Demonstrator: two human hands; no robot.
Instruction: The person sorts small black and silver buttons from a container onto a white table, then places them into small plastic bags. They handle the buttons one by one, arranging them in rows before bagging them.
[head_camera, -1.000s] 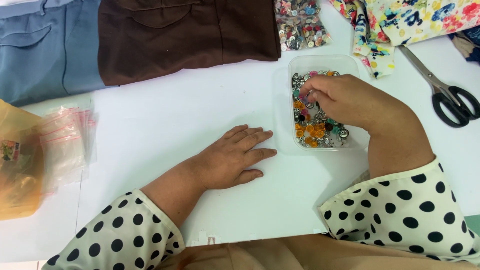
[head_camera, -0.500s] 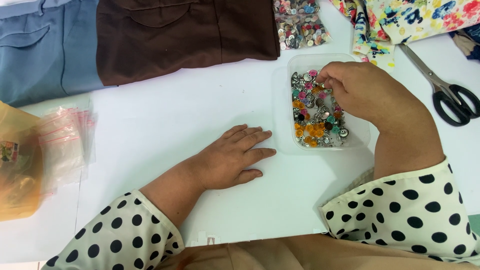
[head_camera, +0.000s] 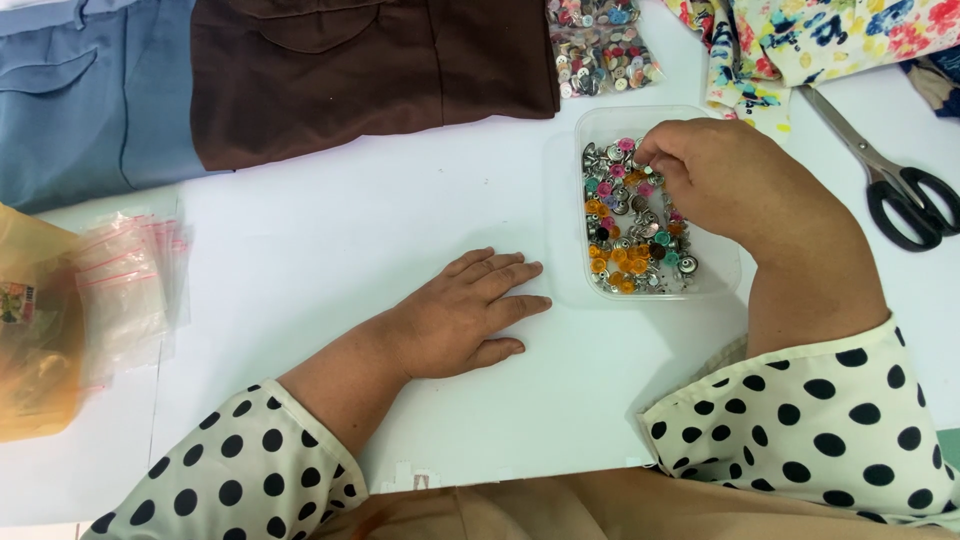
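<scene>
Since a second ago, the right hand has shifted from the middle of the clear plastic tray toward its far end, and its fingertips now bunch together over the pink and silver pieces near the tray's upper rim. That tray holds a loose heap of small buttons (metal ones mixed with orange, pink and teal), and it sits on the white table just to the right of the left hand. Whether the curled fingers of the right hand actually pinch a button cannot be told, since the fingertips hide the spot. Across the same span the left hand has not moved: it lies flat on the table, palm down, fingers stretched out and relaxed, gripping nothing, its fingertips near the tray's left wall but apart from it. Both sleeves are white with black dots. At the far edge lie a folded brown garment and a blue garment side by side, with a clear bag of mixed buttons beyond the tray. Black-handled scissors rest to the right, next to a flowered cloth, and a stack of small clear zip bags lies at the left.
</scene>
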